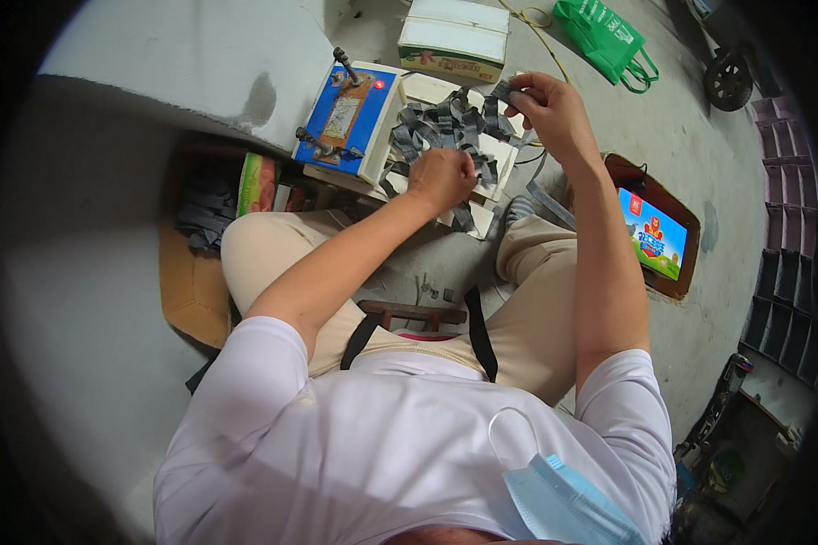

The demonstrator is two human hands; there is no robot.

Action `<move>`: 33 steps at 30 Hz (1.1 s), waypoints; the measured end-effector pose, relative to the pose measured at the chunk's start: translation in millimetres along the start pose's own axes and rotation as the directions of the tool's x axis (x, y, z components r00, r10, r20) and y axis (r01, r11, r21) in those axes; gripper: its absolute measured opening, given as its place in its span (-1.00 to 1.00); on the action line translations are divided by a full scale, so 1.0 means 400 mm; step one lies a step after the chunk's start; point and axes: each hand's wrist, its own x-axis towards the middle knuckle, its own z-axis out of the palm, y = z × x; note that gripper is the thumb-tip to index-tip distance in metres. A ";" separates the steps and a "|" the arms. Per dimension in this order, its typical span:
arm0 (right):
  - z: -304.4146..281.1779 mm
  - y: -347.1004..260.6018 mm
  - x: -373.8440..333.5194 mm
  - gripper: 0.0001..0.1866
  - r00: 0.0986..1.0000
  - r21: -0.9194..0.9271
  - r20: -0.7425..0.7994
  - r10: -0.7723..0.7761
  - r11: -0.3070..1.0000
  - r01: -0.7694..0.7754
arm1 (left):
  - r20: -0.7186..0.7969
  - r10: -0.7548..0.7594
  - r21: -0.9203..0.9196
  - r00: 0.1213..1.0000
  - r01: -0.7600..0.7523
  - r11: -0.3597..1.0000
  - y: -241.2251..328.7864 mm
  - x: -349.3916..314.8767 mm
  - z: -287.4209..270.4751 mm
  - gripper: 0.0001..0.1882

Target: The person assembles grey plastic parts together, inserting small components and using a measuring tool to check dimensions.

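Note:
A tangled pile of dark grey fabric strips lies on a white board in front of me. My right hand is raised at the pile's right edge, pinching the end of one grey strip between thumb and fingers. At the near side of the pile my left hand is closed, knuckles up; whatever it holds is hidden beneath the fingers. To its left stands a blue and white machine with a rusty metal plate, two upright bolts and a small red light. A longer grey strip hangs below my right wrist.
By my left knee an open cardboard box holds more dark strips. Another box with a bright printed side stands right of my right leg. Farther off are a white-topped carton, a green bag, a yellow cord and a wheel.

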 end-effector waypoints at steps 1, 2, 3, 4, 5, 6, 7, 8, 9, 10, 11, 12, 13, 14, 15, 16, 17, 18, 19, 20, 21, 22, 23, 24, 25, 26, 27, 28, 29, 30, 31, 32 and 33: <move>0.008 -0.015 -0.002 -0.79 0.999 0.074 0.025 0.028 0.997 -0.030 | -0.021 -0.022 -0.114 1.000 0.019 0.993 0.003 0.004 -0.030 -0.91; 0.015 -0.038 -0.006 -0.79 0.997 0.145 0.053 0.056 0.987 -0.063 | -0.055 0.001 -0.243 0.999 -0.014 0.970 -0.002 0.010 -0.060 -0.91; 0.023 -0.052 -0.010 -0.80 0.993 0.215 0.082 0.081 0.972 -0.097 | -0.031 -0.074 -0.535 0.997 0.046 0.843 -0.021 0.016 -0.071 -0.89; 0.021 -0.053 -0.009 -0.81 0.988 0.247 0.121 0.100 0.961 -0.128 | 0.078 -0.145 -0.729 0.986 0.156 0.667 0.004 0.012 -0.120 -0.89; 0.018 -0.054 -0.006 -0.81 0.980 0.279 0.164 0.113 0.948 -0.156 | 0.197 -0.186 -0.859 0.963 0.261 0.440 0.036 0.009 -0.184 -0.89; 0.020 -0.057 -0.001 -0.82 0.970 0.309 0.214 0.119 0.933 -0.183 | 0.231 -0.164 -0.908 0.959 0.273 0.317 0.035 0.009 -0.219 -0.91; 0.022 -0.058 0.002 -0.83 0.965 0.338 0.238 0.108 0.922 -0.187 | 0.264 -0.132 -0.940 0.955 0.285 0.185 0.032 0.011 -0.246 -0.93; 0.024 -0.058 0.001 -0.85 0.960 0.368 0.261 0.097 0.910 -0.192 | 0.280 -0.115 -0.944 0.953 0.295 0.148 0.034 0.008 -0.275 -0.92; 0.027 -0.060 0.000 -0.86 0.955 0.396 0.284 0.084 0.897 -0.197 | 0.266 -0.095 -0.957 0.959 0.274 0.092 0.032 0.005 -0.285 -0.93; 0.031 -0.060 -0.002 -0.87 0.944 0.423 0.318 0.089 0.878 -0.225 | 0.253 -0.075 -0.966 0.965 0.256 0.030 0.029 0.000 -0.289 -0.94; 0.034 -0.058 -0.002 -0.87 0.928 0.429 0.362 0.089 0.868 -0.251 | 0.240 -0.055 -0.971 0.969 0.238 -0.031 0.027 -0.004 -0.293 -0.94; 0.037 -0.056 -0.001 -0.88 0.910 0.435 0.404 0.089 0.857 -0.277 | 0.249 -0.059 -0.966 0.967 0.243 -0.082 0.025 -0.006 -0.293 -0.90; 0.041 -0.061 -0.005 -0.88 0.889 0.436 0.448 0.093 0.846 -0.308 | 0.261 -0.070 -0.962 0.963 0.253 -0.100 0.027 -0.013 -0.293 -0.87; 0.039 -0.070 -0.014 -0.86 0.852 0.457 0.518 0.080 0.816 -0.355 | 0.274 -0.080 -0.957 0.959 0.263 -0.119 0.032 -0.020 -0.295 -0.84; 0.041 -0.084 -0.024 -0.86 0.832 0.430 0.551 0.068 0.831 -0.353 | 0.287 -0.088 -0.952 0.954 0.274 -0.137 0.035 -0.023 -0.295 -0.81; 0.041 -0.095 -0.036 -0.87 0.809 0.399 0.584 0.062 0.846 -0.353 | 0.261 -0.094 -0.955 0.961 0.243 -0.171 0.035 -0.025 -0.284 -0.74; 0.043 -0.100 -0.040 -0.87 0.785 0.368 0.617 0.057 0.861 -0.352 | 0.249 -0.103 -0.958 0.963 0.228 -0.174 0.036 -0.026 -0.279 -0.75; 0.046 -0.097 -0.038 -0.89 0.752 0.327 0.658 0.042 0.884 -0.335 | 0.236 -0.113 -0.961 0.965 0.214 -0.177 0.039 -0.027 -0.275 -0.75; 0.043 -0.100 -0.039 -0.90 0.754 0.306 0.653 0.068 0.887 -0.345 | 0.224 -0.124 -0.963 0.967 0.201 -0.178 0.042 -0.028 -0.272 -0.75; 0.034 -0.107 -0.042 -0.90 0.755 0.284 0.648 0.094 0.890 -0.355 | 0.212 -0.134 -0.968 0.968 0.190 -0.162 0.042 -0.027 -0.265 -0.75; 0.025 -0.111 -0.043 -0.90 0.756 0.263 0.643 0.120 0.893 -0.365 | 0.200 -0.144 -0.973 0.969 0.180 -0.144 0.041 -0.026 -0.255 -0.74; 0.018 -0.113 -0.041 -0.88 0.764 0.301 0.637 0.107 0.877 -0.374 | 0.188 -0.150 -0.978 0.971 0.170 -0.120 0.041 -0.023 -0.250 -0.74; 0.015 -0.119 -0.040 -0.88 0.774 0.348 0.625 0.102 0.851 -0.393 | 0.153 -0.176 -0.988 0.972 0.156 0.000 0.041 -0.022 -0.244 -0.74; 0.011 -0.127 -0.040 -0.88 0.784 0.394 0.613 0.098 0.822 -0.411 | 0.116 -0.198 -0.983 0.973 0.141 0.120 0.041 -0.025 -0.236 -0.75; 0.007 -0.133 -0.038 -0.88 0.796 0.441 0.597 0.093 0.792 -0.423 | 0.075 -0.211 -0.962 0.975 0.127 0.241 0.041 -0.025 -0.229 -0.75; 0.005 -0.128 -0.034 -0.89 0.797 0.476 0.601 0.061 0.773 -0.419 | 0.023 -0.223 -0.936 0.975 0.100 0.339 0.042 -0.027 -0.224 -0.77; 0.003 -0.126 -0.032 -0.89 0.802 0.487 0.595 0.055 0.769 -0.414 | 0.000 -0.215 -0.916 0.977 0.086 0.392 0.042 -0.029 -0.219 -0.77; 0.005 -0.125 -0.028 -0.89 0.806 0.500 0.591 0.046 0.763 -0.410 | -0.026 -0.210 -0.891 0.977 0.072 0.447 0.043 -0.032 -0.220 -0.77; 0.006 -0.125 -0.025 -0.90 0.809 0.513 0.587 0.036 0.757 -0.406 | -0.052 -0.203 -0.864 0.978 0.059 0.501 0.043 -0.033 -0.221 -0.77; 0.007 -0.130 -0.022 -0.89 0.794 0.504 0.607 0.036 0.756 -0.419 | -0.051 -0.172 -0.828 0.984 0.055 0.559 0.029 -0.029 -0.218 -0.75; 0.009 -0.133 -0.022 -0.89 0.781 0.495 0.623 0.040 0.753 -0.433 | -0.186 -0.089 -0.665 0.978 -0.059 0.744 0.033 -0.032 -0.227 -0.73; 0.014 -0.134 -0.023 -0.89 0.767 0.488 0.640 0.041 0.749 -0.448 | -0.296 0.023 -0.450 0.955 -0.161 0.878 0.046 -0.040 -0.246 -0.70; 0.023 -0.132 -0.023 -0.89 0.779 0.467 0.622 0.078 0.762 -0.449 | -0.371 0.157 -0.200 0.915 -0.244 0.949 0.061 -0.047 -0.263 -0.68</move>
